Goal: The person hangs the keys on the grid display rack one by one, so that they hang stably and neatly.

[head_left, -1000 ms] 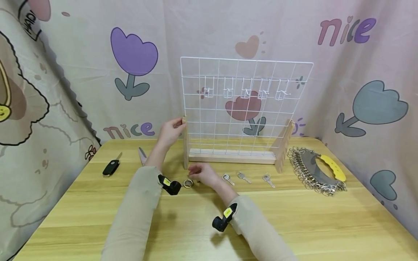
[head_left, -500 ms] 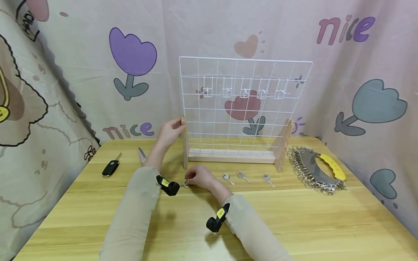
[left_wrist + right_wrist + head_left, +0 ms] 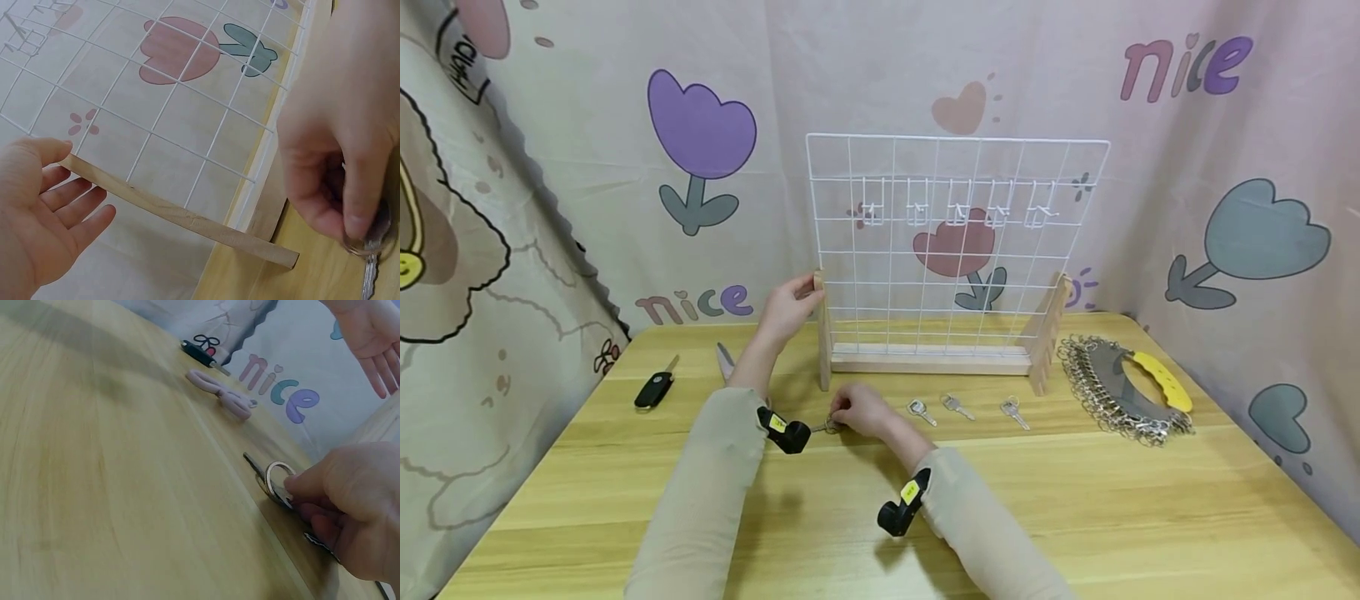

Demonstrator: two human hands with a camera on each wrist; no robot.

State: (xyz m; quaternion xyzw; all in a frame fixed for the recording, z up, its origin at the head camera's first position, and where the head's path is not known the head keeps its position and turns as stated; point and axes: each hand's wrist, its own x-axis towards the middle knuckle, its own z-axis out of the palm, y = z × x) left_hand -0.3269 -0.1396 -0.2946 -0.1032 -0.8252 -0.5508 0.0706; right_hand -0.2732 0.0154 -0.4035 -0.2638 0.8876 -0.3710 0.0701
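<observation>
Right fingers point(image 3: 304, 484) newly on key ring point(image 3: 268, 480), pinch-tight — left fingers point(image 3: 51, 150) round rack post point(image 3: 182, 216) — “nice” on curtain point(image 3: 850, 67)

A curtained-off nook — flowered cloth point(image 3: 865, 75) behind and beside a wood-grained table point(image 3: 820, 533).

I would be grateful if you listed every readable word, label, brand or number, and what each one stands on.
"nice": patterned curtain, upper right in the head view.
"nice": same curtain, lower left in the head view.
Dark lettering, curtain's upper left: cannot be read surely.
Yellow labels on the wrist cameras: too small.
Emblem on the black fob key: too small.
</observation>
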